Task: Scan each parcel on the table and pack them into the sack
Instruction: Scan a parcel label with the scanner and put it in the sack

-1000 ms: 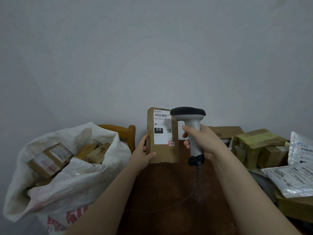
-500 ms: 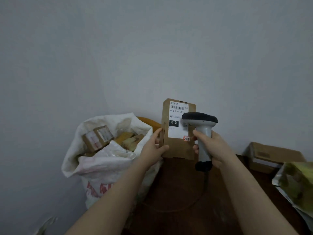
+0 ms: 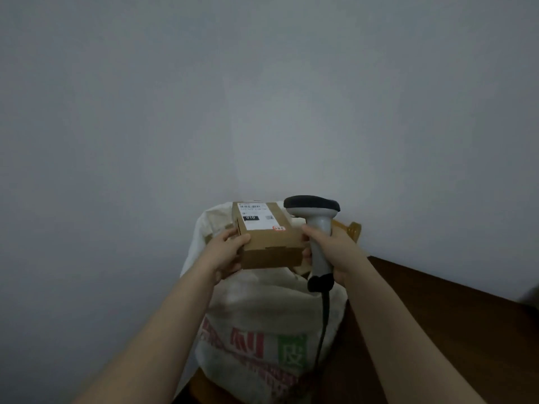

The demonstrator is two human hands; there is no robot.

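A brown cardboard parcel with a white shipping label on its top face hangs over the mouth of the white woven sack. My left hand grips the parcel's left end, thumb on top. My right hand grips the grey handle of the barcode scanner, whose black head sits just right of the parcel. Fingertips of my right hand touch the parcel's right end. The sack's inside is hidden behind the parcel.
The sack stands on a wooden chair whose backrest shows behind the scanner. The dark wooden table runs along the right. The scanner's black cable hangs down over the sack. A plain grey wall fills the background.
The parcel has tipped from upright to lying flat and moved left, from above the table to over the sack. Both hands and the view followed; the other parcels have left the frame.
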